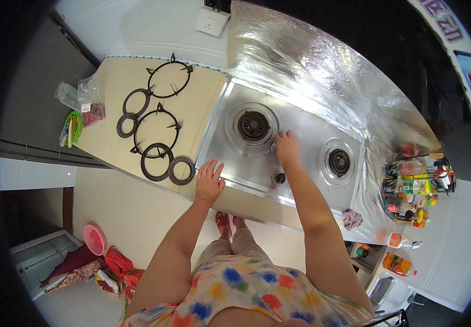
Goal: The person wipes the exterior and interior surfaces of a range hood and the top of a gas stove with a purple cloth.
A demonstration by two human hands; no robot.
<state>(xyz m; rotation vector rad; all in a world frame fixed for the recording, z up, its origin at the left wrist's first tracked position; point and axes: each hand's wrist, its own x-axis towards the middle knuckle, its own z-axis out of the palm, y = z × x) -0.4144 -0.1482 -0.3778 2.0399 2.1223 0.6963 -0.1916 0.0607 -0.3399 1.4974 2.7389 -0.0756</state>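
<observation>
My right hand (287, 148) is over the stainless steel gas cooktop (251, 165), its fingers curled beside a control knob (273, 146) near the left burner (254, 125); whether it grips anything is hidden. A second knob (278, 178) sits closer to the front edge, and the smaller right burner (338, 162) lies beyond my arm. My left hand (209, 180) rests with fingers spread at the cooktop's front left edge, holding nothing. On the counter to the left lie two black pan supports (149, 83) (179, 137) and several dark metal rings (181, 170).
Crinkled foil (300, 81) lines the wall behind the cooktop. A pinkish cloth (352, 219) lies at the front right corner, near several bottles (401, 206). A green basket (79, 126) and plastic bags (89, 92) stand at the counter's far left. A pink basin (95, 239) is below.
</observation>
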